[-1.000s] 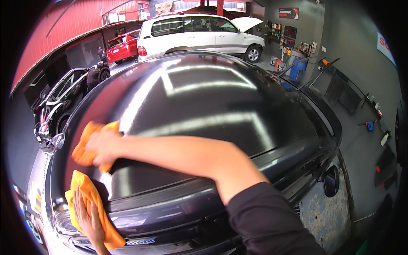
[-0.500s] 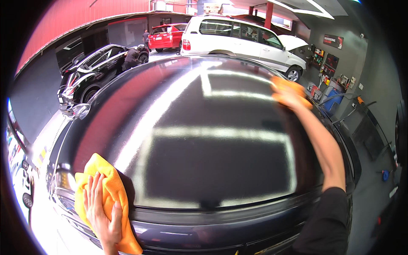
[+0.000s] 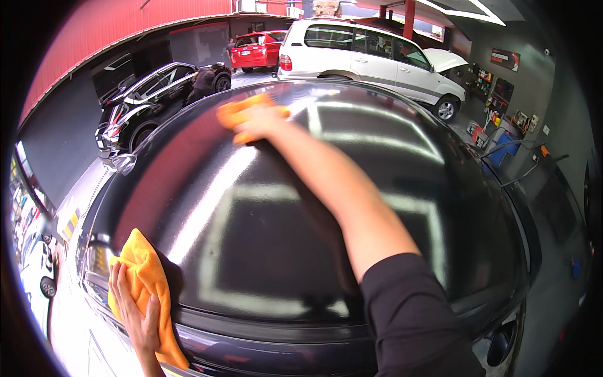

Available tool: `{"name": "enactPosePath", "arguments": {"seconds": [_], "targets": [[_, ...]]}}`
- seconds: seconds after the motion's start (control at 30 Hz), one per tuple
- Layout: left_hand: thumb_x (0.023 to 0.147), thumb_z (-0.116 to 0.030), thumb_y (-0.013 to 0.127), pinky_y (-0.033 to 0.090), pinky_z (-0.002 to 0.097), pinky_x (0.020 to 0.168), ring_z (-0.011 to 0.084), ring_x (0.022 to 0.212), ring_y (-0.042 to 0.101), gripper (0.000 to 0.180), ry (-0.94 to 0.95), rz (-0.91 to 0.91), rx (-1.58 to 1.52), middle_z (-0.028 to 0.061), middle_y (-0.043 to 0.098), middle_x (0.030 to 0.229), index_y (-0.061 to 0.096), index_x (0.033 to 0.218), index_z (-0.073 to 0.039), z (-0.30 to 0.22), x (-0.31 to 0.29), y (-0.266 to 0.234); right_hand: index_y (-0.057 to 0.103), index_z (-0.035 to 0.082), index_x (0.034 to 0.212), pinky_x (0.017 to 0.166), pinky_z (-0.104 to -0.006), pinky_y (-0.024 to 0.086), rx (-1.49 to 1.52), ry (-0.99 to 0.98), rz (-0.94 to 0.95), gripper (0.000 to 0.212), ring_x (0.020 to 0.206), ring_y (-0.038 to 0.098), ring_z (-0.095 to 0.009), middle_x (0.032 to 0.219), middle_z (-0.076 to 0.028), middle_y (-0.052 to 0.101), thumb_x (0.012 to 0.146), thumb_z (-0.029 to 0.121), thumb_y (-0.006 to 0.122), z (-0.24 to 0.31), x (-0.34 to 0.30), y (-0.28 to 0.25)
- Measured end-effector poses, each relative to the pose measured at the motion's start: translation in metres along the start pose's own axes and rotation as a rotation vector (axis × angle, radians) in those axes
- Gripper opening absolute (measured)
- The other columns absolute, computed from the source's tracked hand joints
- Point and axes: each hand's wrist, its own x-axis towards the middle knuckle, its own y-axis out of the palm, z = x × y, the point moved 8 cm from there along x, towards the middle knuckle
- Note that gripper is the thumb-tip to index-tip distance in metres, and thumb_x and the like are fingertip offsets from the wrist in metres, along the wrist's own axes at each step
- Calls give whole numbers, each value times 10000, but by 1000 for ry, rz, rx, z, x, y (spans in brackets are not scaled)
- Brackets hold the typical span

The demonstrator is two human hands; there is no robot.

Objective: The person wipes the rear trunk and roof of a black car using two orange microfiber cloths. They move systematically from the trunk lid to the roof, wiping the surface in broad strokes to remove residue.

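The left hand [image 3: 134, 314] lay flat at the lower left, its palm down on a yellow-orange cloth [image 3: 149, 270]. Its fingers were stretched out and close together, with the thumb set apart from them. That cloth sat at the near left corner of a glossy black car panel [image 3: 282, 251], its peaked top reaching past the fingertips and its lower end hanging over the panel's near edge.

The right hand [image 3: 262, 120] was on a second orange cloth [image 3: 233, 113] near the far edge of the same panel, left of its middle. The cloth was bunched, showing on both sides of the hand. Blur softened this spot, so whether the fingers were spread or pressed together could not be told. The bare right forearm [image 3: 342, 195] crossed above the panel from a dark sleeve [image 3: 418, 314] at the lower right.

Bright bands of reflected light marked the panel. Beyond it stood a white SUV [image 3: 336, 61] with its hood raised, a red car [image 3: 251, 56] to its left, and a black car [image 3: 147, 100] with a person [image 3: 204, 81] beside it. A blue drum [image 3: 502, 151] stood to the right.
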Motion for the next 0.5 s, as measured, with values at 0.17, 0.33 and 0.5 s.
{"name": "enactPosePath", "arguments": {"seconds": [0.17, 0.33, 0.5], "targets": [[1056, -407, 591, 181, 451, 1340, 353, 1621, 317, 702, -89, 101, 146, 204, 437, 1685, 452, 1614, -5, 50, 21, -4, 647, 96, 1466, 1134, -490, 491, -95, 576, -39, 627, 1329, 651, -393, 1458, -197, 677, 1080, 557, 468, -377, -258, -13], [1094, -542, 513, 345, 444, 1262, 363, 1566, 423, 637, -259, 492, 201, 209, 521, 1629, 544, 1597, -151, -76, 110, 75, 530, -19, 1555, 1162, -388, 431, 508, 788, -419, 574, 1398, 581, -285, 1529, -180, 608, 1112, 346, 511, -486, -656, -61], [1011, -744, 514, 407, 440, 1208, 365, 1456, 557, 865, -71, 231, 112, 216, 620, 1530, 553, 1582, -97, -19, 295, 173, 402, -49, 1628, 1258, -385, 327, 561, 1067, -472, 622, 1538, 437, -303, 1650, -193, 472, 1130, 308, 508, -338, -865, -46]]}}
